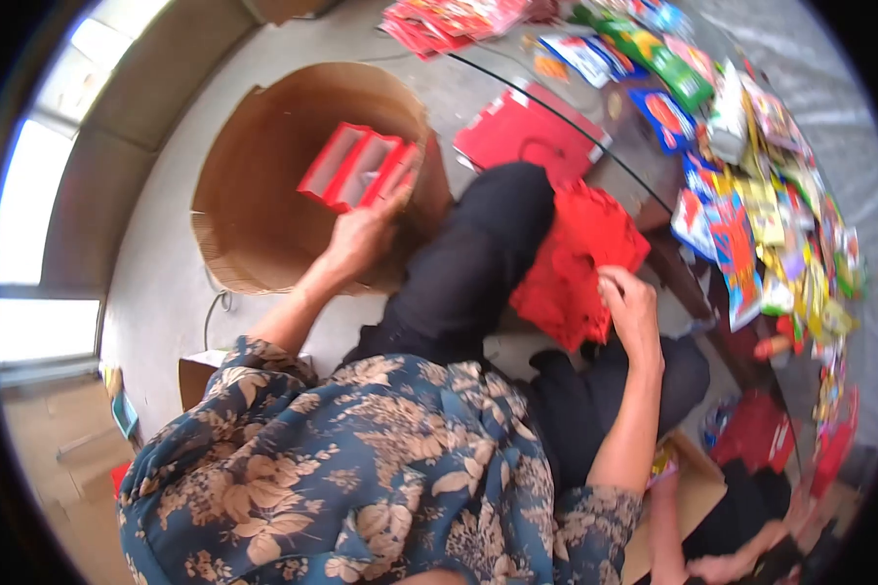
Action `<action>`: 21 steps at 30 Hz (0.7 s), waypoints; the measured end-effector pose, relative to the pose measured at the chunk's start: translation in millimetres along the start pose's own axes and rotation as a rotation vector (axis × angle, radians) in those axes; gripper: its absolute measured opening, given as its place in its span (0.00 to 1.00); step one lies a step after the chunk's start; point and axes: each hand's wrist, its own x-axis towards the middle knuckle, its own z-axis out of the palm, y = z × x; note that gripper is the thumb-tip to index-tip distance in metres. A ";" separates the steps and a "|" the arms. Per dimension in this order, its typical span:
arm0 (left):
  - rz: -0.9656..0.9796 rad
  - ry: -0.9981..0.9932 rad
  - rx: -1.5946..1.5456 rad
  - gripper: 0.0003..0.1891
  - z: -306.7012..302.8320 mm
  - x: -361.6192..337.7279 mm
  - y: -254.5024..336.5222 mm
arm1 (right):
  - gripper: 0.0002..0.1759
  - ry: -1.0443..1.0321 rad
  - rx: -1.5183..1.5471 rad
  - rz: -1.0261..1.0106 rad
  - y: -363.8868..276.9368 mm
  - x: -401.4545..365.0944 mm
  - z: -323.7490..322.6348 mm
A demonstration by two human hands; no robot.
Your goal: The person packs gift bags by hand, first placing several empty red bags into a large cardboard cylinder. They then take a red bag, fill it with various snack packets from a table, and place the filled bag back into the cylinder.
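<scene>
My left hand (363, 237) grips a red box with white inner compartments (353, 166) by its near side, over the opening of a tall round cardboard drum (254, 234). The box is tilted and slightly blurred. My right hand (632, 304) pinches the edge of a bright red, thin, jagged-edged piece (580, 263) that lies across my lap, between my knees. It looks like a pile of folded red paper or cloth. The fingertips are closed on its right edge.
Several colourful snack packets (741, 205) lie heaped on the grey sheet to the right. A flat red bag (527, 132) rests on the floor ahead, and red packets (449, 21) are stacked beyond it. Another person's arm (665, 531) reaches by an open carton (688, 487) at lower right.
</scene>
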 end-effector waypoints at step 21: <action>0.721 -0.443 0.113 0.18 88.2 134.1 236.2 | 0.16 -0.020 0.119 0.675 106.1 17.7 -7.9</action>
